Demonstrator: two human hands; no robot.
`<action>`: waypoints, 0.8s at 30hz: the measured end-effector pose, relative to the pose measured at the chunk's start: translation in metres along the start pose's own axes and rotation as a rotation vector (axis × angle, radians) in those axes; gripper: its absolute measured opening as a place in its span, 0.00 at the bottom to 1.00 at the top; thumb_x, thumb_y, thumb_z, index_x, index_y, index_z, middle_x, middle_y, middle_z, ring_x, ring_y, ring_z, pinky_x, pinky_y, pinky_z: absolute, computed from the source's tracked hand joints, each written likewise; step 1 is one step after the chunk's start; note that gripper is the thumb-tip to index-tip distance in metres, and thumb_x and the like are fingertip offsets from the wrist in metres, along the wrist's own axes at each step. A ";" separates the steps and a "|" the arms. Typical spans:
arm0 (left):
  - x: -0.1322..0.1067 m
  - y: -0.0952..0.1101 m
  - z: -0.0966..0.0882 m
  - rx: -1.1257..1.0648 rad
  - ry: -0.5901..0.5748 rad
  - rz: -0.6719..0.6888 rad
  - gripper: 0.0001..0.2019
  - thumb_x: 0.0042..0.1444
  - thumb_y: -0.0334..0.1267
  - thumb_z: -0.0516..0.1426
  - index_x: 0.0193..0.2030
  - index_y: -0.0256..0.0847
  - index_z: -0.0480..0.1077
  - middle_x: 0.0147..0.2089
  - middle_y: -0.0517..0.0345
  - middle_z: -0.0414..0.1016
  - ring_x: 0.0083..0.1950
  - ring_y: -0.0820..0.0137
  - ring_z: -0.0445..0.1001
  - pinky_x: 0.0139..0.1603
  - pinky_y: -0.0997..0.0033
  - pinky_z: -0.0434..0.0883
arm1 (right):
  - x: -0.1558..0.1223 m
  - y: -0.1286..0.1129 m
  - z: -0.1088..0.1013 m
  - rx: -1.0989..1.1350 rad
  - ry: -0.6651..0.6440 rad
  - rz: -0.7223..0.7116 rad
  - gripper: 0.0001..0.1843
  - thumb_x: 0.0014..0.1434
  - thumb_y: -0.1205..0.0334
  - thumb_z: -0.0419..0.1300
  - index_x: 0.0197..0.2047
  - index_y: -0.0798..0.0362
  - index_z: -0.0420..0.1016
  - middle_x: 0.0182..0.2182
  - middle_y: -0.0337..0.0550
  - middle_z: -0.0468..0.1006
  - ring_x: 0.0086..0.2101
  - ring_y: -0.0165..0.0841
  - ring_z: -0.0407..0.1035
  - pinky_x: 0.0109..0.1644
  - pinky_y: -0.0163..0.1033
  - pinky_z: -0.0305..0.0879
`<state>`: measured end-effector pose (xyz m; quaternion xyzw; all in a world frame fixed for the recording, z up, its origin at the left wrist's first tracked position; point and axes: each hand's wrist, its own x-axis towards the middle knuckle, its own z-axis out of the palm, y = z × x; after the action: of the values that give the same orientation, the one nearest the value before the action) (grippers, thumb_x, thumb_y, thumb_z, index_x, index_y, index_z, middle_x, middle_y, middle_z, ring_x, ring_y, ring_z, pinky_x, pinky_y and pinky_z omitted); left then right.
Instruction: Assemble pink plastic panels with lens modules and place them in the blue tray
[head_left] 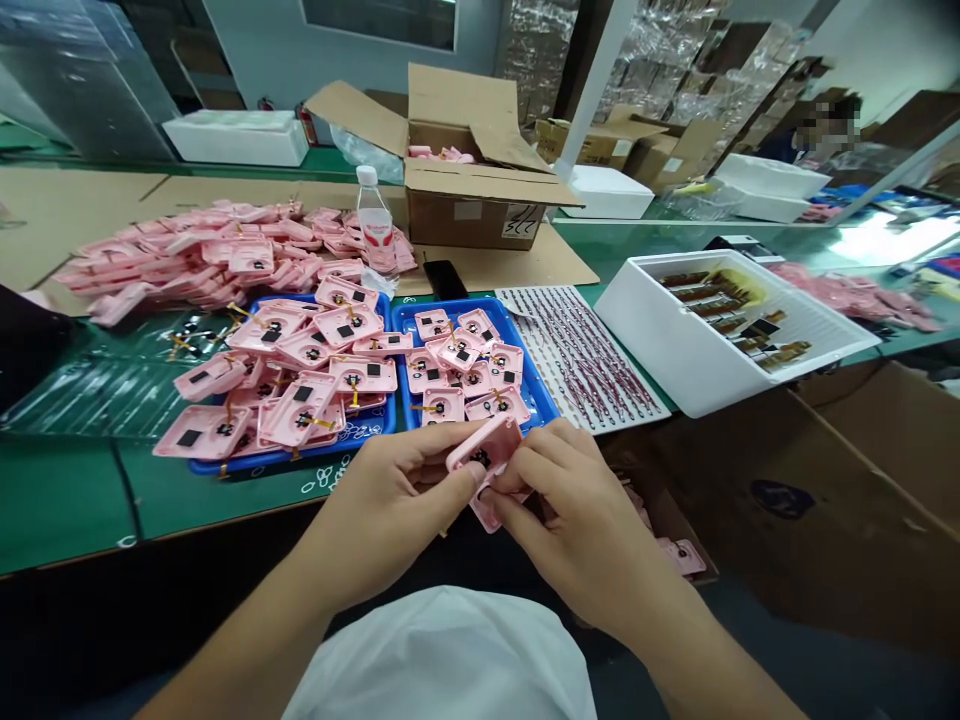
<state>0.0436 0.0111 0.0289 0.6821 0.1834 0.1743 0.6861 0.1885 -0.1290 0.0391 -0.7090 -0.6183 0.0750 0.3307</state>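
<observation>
A pink plastic casing (491,442) with small dark parts inside is held in front of my body, off the near edge of the table. My left hand (394,500) is closed on its left side, thumb over the rim. On the right side, my right hand (566,495) grips the same casing, its fingertips pressed inside; whether they pinch a small part is hidden. Just beyond my hands, a blue tray (544,395) holds several similar casings. To its left, another blue tray (382,425) is heaped with casings bearing black pads and orange ribbon strips.
A pile of pink casings (187,260) lies at the back left, beside a bottle (375,225). Behind stands an open cardboard box (472,215). Rightward are a white board (585,350) with rows of dark red wired parts and a white foam box (675,340). A person (817,130) is far right.
</observation>
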 end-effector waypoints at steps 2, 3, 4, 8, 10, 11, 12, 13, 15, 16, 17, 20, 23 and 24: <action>0.004 0.001 0.001 -0.005 -0.031 0.022 0.18 0.66 0.38 0.62 0.62 0.51 0.79 0.37 0.58 0.86 0.34 0.66 0.84 0.29 0.76 0.79 | -0.003 0.007 0.007 0.048 0.118 0.054 0.12 0.64 0.72 0.64 0.38 0.48 0.66 0.39 0.40 0.73 0.43 0.40 0.67 0.46 0.46 0.65; 0.006 0.001 0.002 -0.011 -0.039 0.038 0.18 0.66 0.37 0.61 0.61 0.51 0.79 0.36 0.58 0.86 0.34 0.66 0.84 0.31 0.75 0.80 | -0.006 0.010 0.010 0.094 0.193 0.089 0.13 0.63 0.70 0.65 0.45 0.47 0.66 0.44 0.43 0.73 0.46 0.41 0.68 0.47 0.46 0.68; 0.009 0.002 0.002 -0.016 -0.040 0.058 0.18 0.66 0.35 0.62 0.61 0.50 0.80 0.36 0.58 0.86 0.35 0.66 0.85 0.33 0.74 0.82 | -0.008 0.013 0.013 0.149 0.248 0.122 0.20 0.63 0.69 0.65 0.54 0.46 0.64 0.50 0.47 0.73 0.48 0.41 0.70 0.49 0.47 0.71; 0.022 0.001 0.006 0.012 -0.032 0.151 0.17 0.63 0.34 0.65 0.58 0.49 0.82 0.53 0.54 0.86 0.48 0.61 0.87 0.47 0.72 0.84 | -0.014 0.022 0.020 0.248 0.209 0.196 0.34 0.67 0.66 0.61 0.72 0.45 0.55 0.59 0.52 0.75 0.53 0.43 0.76 0.53 0.47 0.76; 0.030 0.000 0.010 0.049 -0.020 0.237 0.20 0.62 0.33 0.66 0.61 0.49 0.79 0.57 0.53 0.85 0.51 0.62 0.86 0.49 0.74 0.83 | -0.012 0.025 0.022 0.199 0.308 0.169 0.26 0.68 0.66 0.61 0.66 0.45 0.63 0.55 0.49 0.80 0.51 0.43 0.78 0.53 0.47 0.76; 0.034 0.001 0.012 0.077 -0.014 0.331 0.23 0.62 0.32 0.66 0.63 0.50 0.77 0.57 0.52 0.84 0.52 0.62 0.86 0.51 0.74 0.83 | -0.009 0.028 0.023 0.173 0.427 0.107 0.22 0.68 0.66 0.61 0.63 0.45 0.66 0.52 0.48 0.81 0.50 0.43 0.78 0.52 0.47 0.77; 0.039 0.001 0.013 0.115 -0.020 0.472 0.25 0.62 0.30 0.66 0.65 0.50 0.75 0.57 0.52 0.84 0.54 0.62 0.85 0.53 0.73 0.82 | -0.006 0.032 0.024 0.146 0.569 0.013 0.21 0.67 0.66 0.62 0.60 0.43 0.67 0.49 0.47 0.81 0.48 0.42 0.79 0.51 0.48 0.77; 0.046 0.003 0.014 0.167 -0.046 0.644 0.26 0.62 0.28 0.65 0.65 0.51 0.74 0.58 0.51 0.84 0.56 0.62 0.84 0.56 0.71 0.81 | -0.001 0.036 0.024 0.123 0.716 -0.102 0.20 0.66 0.66 0.64 0.58 0.42 0.67 0.47 0.45 0.81 0.47 0.42 0.79 0.50 0.49 0.78; 0.059 0.009 0.015 0.287 -0.141 0.976 0.26 0.63 0.26 0.63 0.65 0.51 0.75 0.61 0.50 0.82 0.60 0.60 0.82 0.64 0.64 0.78 | 0.012 0.048 0.024 0.110 0.927 -0.310 0.19 0.63 0.66 0.66 0.54 0.40 0.68 0.46 0.43 0.80 0.46 0.44 0.79 0.50 0.53 0.77; 0.066 0.013 0.015 0.343 -0.180 1.085 0.25 0.64 0.26 0.62 0.65 0.51 0.75 0.62 0.49 0.81 0.61 0.59 0.81 0.65 0.62 0.77 | 0.019 0.055 0.023 0.115 0.974 -0.376 0.18 0.63 0.66 0.66 0.52 0.39 0.68 0.46 0.43 0.80 0.46 0.44 0.79 0.51 0.54 0.76; 0.073 0.017 0.014 0.391 -0.193 1.148 0.26 0.64 0.25 0.61 0.66 0.51 0.74 0.64 0.50 0.80 0.62 0.59 0.81 0.65 0.62 0.77 | 0.025 0.061 0.021 0.120 0.982 -0.412 0.18 0.63 0.65 0.66 0.51 0.39 0.68 0.46 0.43 0.81 0.46 0.44 0.79 0.51 0.55 0.75; 0.088 0.023 0.012 0.460 -0.107 1.203 0.31 0.63 0.23 0.61 0.70 0.53 0.71 0.64 0.53 0.80 0.62 0.62 0.81 0.63 0.68 0.78 | 0.039 0.071 0.013 0.103 0.900 -0.429 0.19 0.63 0.60 0.65 0.54 0.40 0.65 0.47 0.47 0.82 0.46 0.47 0.79 0.53 0.57 0.74; 0.093 0.019 0.014 0.324 0.004 1.033 0.28 0.62 0.26 0.64 0.67 0.51 0.73 0.62 0.52 0.81 0.61 0.61 0.81 0.61 0.67 0.79 | 0.044 0.063 0.008 0.159 0.811 -0.220 0.19 0.65 0.57 0.64 0.56 0.44 0.64 0.48 0.49 0.82 0.46 0.44 0.79 0.52 0.53 0.76; 0.093 0.016 0.015 0.233 0.032 0.903 0.25 0.62 0.29 0.65 0.66 0.49 0.74 0.61 0.50 0.81 0.60 0.60 0.81 0.59 0.65 0.80 | 0.045 0.058 0.008 0.233 0.781 -0.100 0.17 0.66 0.57 0.64 0.55 0.45 0.65 0.47 0.48 0.82 0.45 0.42 0.79 0.50 0.49 0.77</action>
<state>0.1320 0.0439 0.0435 0.7635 -0.1028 0.4443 0.4572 0.2425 -0.0855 0.0138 -0.6111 -0.4673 -0.1463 0.6219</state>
